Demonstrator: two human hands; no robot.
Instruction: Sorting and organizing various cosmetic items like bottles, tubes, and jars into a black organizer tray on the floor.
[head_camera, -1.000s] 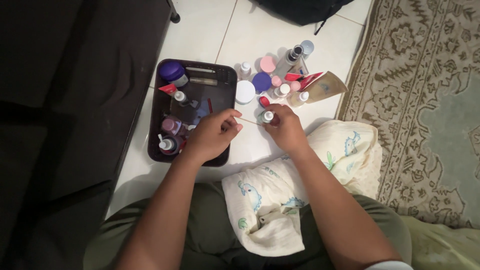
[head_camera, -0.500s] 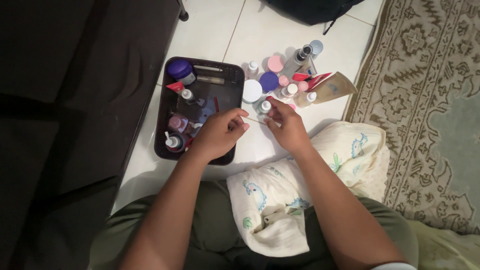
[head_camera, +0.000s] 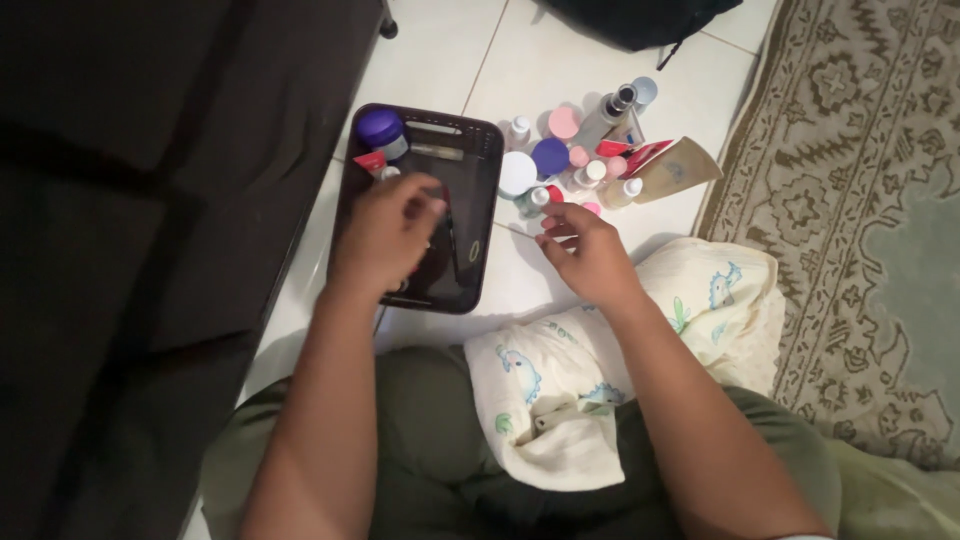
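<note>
Left hand (head_camera: 385, 235) curled over the dark tray (head_camera: 480, 215) at frame centre-left, perhaps pinching something hidden beneath, right hand (head_camera: 585, 250) loosely spread just below the crowded small bottles (head_camera: 575, 165): risk of toppling these with a careless sweep.

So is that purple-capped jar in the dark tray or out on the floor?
In: the purple-capped jar stands inside the dark tray, at its far corner.

White tile floor (head_camera: 440, 60): dark tray (head_camera: 478, 215), bottles (head_camera: 590, 150), rug (head_camera: 860, 180).
</note>
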